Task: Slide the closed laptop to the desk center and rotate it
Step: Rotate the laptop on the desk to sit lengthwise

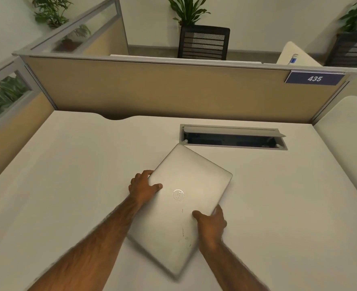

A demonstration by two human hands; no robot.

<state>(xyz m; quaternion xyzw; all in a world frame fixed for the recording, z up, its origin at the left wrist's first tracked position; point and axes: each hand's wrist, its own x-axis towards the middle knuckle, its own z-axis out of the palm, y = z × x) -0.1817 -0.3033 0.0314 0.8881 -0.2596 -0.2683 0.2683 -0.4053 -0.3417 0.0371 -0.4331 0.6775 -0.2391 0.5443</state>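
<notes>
A: Closed silver laptop (186,198) lies flat on the pale desk (68,175), mid-surface, turned diagonally to the desk's edges. Far corner sits just beside the near-left corner of the open cable tray (233,137), which is set near the back edge. Touching the tray frame or not: cannot tell.

B: Hands?

A: Left hand (144,189) on the laptop's left edge, thumb over the lid, fingers curled at the rim. Right hand (212,222) on the right edge, thumb on top, fingers wrapped down the side. Hands apart, both gripping the laptop.

B: Anything obscured?

A: Fingertips below both edges are hidden. Near corner of the laptop is blurred, outline soft. Forearms run off the bottom of the frame. Tray interior is dark; contents unreadable.

B: Behind the desk?

A: Tan partition (173,91) along the back edge, blue plate (315,78) reading 435 at its right end.
</notes>
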